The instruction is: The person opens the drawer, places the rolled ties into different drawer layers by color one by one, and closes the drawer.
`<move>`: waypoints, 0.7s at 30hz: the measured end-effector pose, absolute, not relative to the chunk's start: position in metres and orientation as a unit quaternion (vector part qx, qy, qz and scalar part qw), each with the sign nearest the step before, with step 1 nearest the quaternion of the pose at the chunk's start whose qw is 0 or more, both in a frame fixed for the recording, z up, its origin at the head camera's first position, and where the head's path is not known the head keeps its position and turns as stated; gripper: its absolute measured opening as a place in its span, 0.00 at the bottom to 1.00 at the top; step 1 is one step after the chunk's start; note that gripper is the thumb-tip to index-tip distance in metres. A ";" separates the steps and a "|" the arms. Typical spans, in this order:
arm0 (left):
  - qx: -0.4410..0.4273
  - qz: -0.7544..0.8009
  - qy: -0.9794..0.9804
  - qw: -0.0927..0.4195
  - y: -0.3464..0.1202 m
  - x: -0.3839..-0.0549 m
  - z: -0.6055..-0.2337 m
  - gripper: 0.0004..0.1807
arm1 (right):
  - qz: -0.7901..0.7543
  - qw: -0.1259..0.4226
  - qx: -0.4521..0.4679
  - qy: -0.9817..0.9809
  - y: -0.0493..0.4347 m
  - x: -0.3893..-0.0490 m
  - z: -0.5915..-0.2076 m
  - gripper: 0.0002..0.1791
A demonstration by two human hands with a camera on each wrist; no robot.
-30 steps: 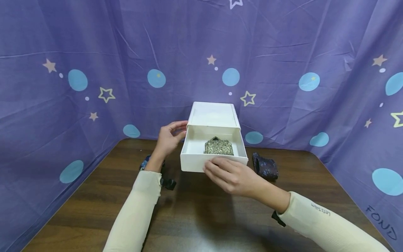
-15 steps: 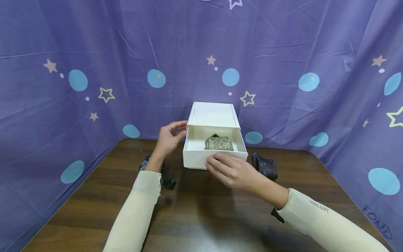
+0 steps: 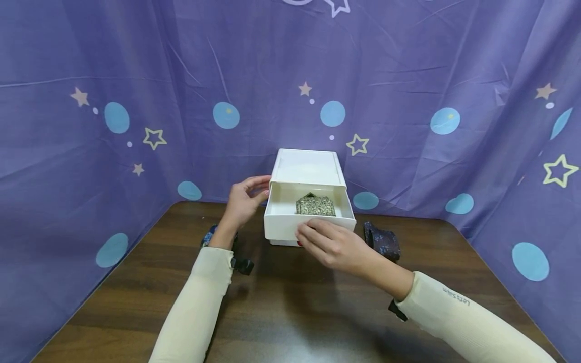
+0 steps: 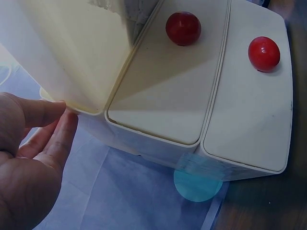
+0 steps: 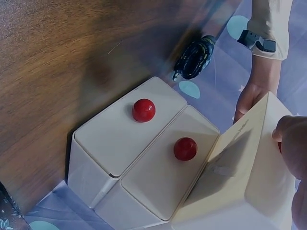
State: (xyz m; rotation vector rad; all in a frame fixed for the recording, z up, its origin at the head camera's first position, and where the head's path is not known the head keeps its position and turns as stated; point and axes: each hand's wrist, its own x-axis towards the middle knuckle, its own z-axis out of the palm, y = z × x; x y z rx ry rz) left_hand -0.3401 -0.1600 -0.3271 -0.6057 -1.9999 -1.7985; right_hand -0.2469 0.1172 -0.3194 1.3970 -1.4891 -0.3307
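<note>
A white drawer unit stands at the back of the table, its top drawer pulled out. Inside lies a folded green-and-cream speckled cloth with a pointed tip, which looks like a necktie. My right hand holds the top drawer's red knob, mostly hidden by the fingers. On the unit's left side, near the drawer opening, the fingertips of my left hand touch the wall with fingers nearly straight. The two lower drawers, both closed, carry round red knobs.
Right of the unit lies a rolled dark cloth with blue flowers. Another dark blue patterned roll lies to the left, partly behind my left wrist in the head view. A purple curtain hangs close behind the unit.
The top drawer has slid a little way inward, with my right hand moving along with it. My left hand has stayed at the unit's side.
</note>
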 end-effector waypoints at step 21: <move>-0.212 -0.636 -0.715 0.198 -0.159 -0.340 -0.327 0.19 | -0.149 0.500 0.557 -0.646 0.117 -0.253 -0.318 0.19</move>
